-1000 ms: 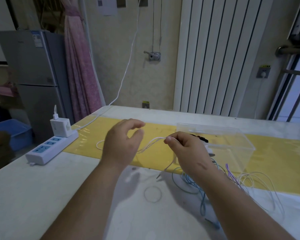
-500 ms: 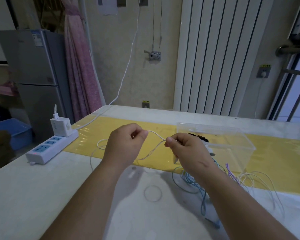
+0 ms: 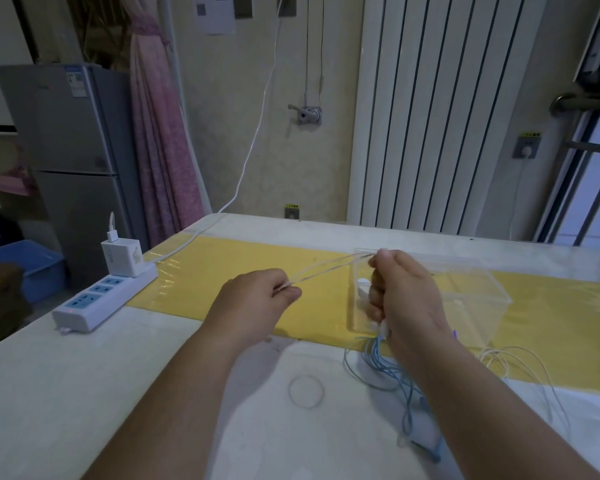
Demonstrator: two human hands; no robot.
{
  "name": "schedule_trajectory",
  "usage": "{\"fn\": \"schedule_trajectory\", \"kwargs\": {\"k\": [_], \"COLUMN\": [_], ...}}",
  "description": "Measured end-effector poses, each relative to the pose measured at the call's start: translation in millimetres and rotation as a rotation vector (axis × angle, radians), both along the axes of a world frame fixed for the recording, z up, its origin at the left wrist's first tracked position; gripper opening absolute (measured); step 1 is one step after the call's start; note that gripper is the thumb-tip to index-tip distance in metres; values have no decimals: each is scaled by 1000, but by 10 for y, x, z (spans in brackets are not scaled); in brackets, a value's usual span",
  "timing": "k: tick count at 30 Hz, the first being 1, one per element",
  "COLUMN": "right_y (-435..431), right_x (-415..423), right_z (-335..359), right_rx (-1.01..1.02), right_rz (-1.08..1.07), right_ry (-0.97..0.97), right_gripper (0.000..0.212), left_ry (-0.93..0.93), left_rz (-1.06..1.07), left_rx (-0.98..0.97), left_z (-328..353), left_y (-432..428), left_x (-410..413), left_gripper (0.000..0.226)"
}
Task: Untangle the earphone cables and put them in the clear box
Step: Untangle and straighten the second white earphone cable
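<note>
A white earphone cable (image 3: 329, 268) runs taut between my two hands above the yellow strip. My left hand (image 3: 253, 303) pinches its near end. My right hand (image 3: 399, 296) grips the other end up by the near left corner of the clear box (image 3: 478, 299). White earbuds (image 3: 362, 287) show just left of my right hand, at the box wall. Blue earphone cables (image 3: 381, 365) lie tangled on the table under my right wrist. More white cables (image 3: 520, 362) loop to the right of that arm.
A white power strip (image 3: 101, 299) with a charger (image 3: 122, 256) lies at the table's left edge, its cord running up the wall. A thin clear ring (image 3: 306, 390) lies on the white table between my forearms. A yellow strip (image 3: 243, 271) crosses the table.
The hands have moved apart and the white cable between them has gone from a slack loop to a taut line. My right hand rose toward the box.
</note>
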State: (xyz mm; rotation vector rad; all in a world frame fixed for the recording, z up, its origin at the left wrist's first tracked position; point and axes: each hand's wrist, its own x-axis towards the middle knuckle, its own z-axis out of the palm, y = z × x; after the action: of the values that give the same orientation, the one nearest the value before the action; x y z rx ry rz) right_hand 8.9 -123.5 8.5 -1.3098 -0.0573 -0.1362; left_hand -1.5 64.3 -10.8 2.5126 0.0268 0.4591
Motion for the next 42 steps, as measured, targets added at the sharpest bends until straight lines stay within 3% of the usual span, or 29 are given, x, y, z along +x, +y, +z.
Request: {"fn": "schedule_trajectory", "kwargs": {"k": [2, 4, 7, 12, 20, 23, 26, 29, 33, 37, 42], "right_y": [-60, -106, -100, -52, -37, -25, -43, -83, -107, -106, -53], "right_x": [17, 22, 23, 24, 34, 69, 107, 94, 85, 81, 87], "right_z": [73, 96, 59, 23, -32, -87, -121, -87, -36, -35, -99], "right_rx": [144, 154, 130, 82, 14, -61, -133, -106, -89, -109, -182], "right_rz": [-106, -179, -181, -155, -206, -217, -308, -432, -539, -465, -322], "right_ry": [55, 84, 67, 8, -16, -34, -61, -123, -152, -83, -49], "right_gripper": [31, 33, 34, 38, 29, 24, 25, 26, 26, 28, 26], "left_ry": [12, 38, 31, 46, -10, -22, -71, -74, 76, 203, 212], "left_rz": [45, -1, -123, -212, -387, -325, -284, -297, -287, -381, -423], "left_rx": [135, 104, -108, -247, -836, -875, -883, -756, -532, -761, -1042], "left_z": [-5, 3, 51, 62, 174, 199, 216, 218, 198, 187, 202], "left_y": [57, 94, 79, 34, 29, 35, 74, 88, 62, 100, 55], "left_x": [2, 12, -7, -30, -110, -76, -64, -71, -95, -135, -169], "left_gripper": [30, 20, 20, 21, 13, 27, 25, 24, 22, 10, 16]}}
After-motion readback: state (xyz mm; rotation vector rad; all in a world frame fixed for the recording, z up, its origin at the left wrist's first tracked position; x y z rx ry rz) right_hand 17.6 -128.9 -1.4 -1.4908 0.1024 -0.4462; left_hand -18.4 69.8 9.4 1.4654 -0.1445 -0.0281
